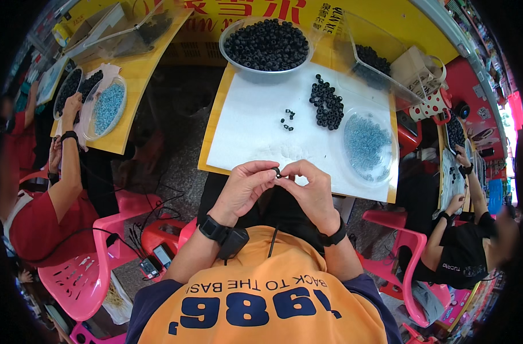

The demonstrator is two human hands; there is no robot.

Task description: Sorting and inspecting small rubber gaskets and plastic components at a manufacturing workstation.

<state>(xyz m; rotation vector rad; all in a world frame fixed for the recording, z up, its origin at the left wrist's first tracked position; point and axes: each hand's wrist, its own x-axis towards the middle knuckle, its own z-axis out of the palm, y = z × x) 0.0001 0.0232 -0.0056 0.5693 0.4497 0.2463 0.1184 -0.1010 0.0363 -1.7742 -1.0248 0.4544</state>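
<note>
In front of my chest, my left hand pinches a small black ring-shaped part between thumb and forefinger. My right hand meets it from the other side, thumb and fingertips pressed together at the ring's edge. Whatever small piece sits in that right pinch is too hidden to make out. Beyond the hands, a white sheet carries a heap of black rings and a few separate black pieces. A clear shallow tray of small pale-blue pieces lies to the right.
A large bowl of black rings stands at the table's far edge, beside a clear bin holding more. A polka-dot mug is at the right. Co-workers sit on both sides, one by a left table. Pink chairs flank me.
</note>
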